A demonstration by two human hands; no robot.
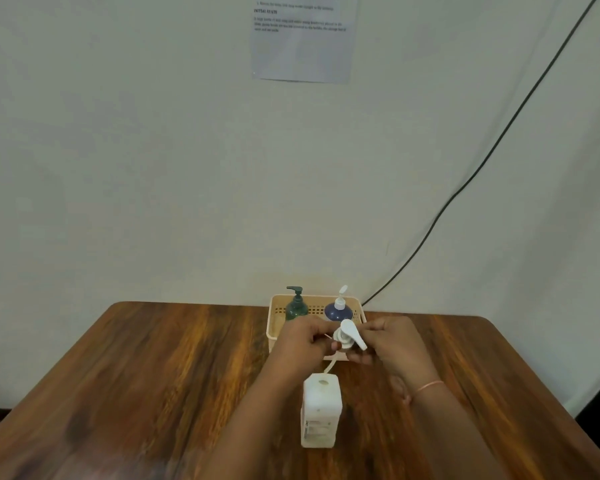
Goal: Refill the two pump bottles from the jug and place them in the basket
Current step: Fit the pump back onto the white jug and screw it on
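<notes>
A white square jug [321,408] stands upright on the wooden table [153,375], its neck uncovered. Above it both hands hold a white pump head [349,334] whose pale dip tube [330,365] hangs down toward the jug's mouth. My left hand [302,341] grips the pump collar from the left. My right hand [392,339] holds it from the right, under the spout. Behind the hands a beige slotted basket [281,327] holds a dark green pump bottle [296,304] on the left and a blue pump bottle [338,308] with a white pump on the right.
The table's far edge meets a pale wall. A black cable [482,168] runs down the wall to the right of the basket. A printed sheet [303,39] is stuck to the wall above. A pink band circles my right wrist.
</notes>
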